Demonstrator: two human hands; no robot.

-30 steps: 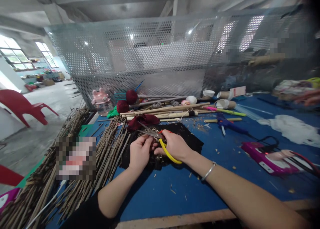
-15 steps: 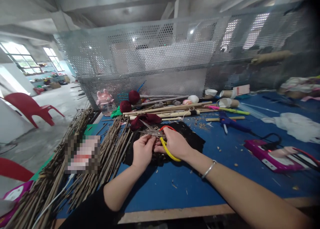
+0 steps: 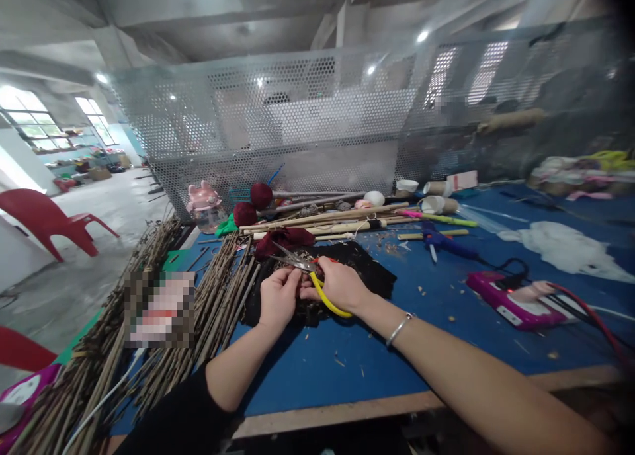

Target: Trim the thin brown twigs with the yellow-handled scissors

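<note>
My right hand [image 3: 342, 284] is wrapped round the handles of a pair of scissors [image 3: 301, 264], one yellow and one red. Their blades point up and to the left, close together. Beside the blades, my left hand [image 3: 278, 297] pinches something too small to make out, its fingertips nearly meeting those of my right hand. Beneath both hands lies a black cloth [image 3: 370, 270] scattered with brown bits. A dark red cloth [image 3: 282, 241] sits just beyond the blade tips.
Bundles of thin brown twigs [image 3: 218, 296] cover the table's left side. Light sticks [image 3: 327, 229] and dark red balls [image 3: 261, 196] lie at the back. Rightward are a blue glue gun [image 3: 446, 243], a purple power strip [image 3: 516, 303] and a white plastic bag [image 3: 570, 247].
The scissor blades have come closer together. Both hands remain over the black cloth, and the whole view has shifted slightly.
</note>
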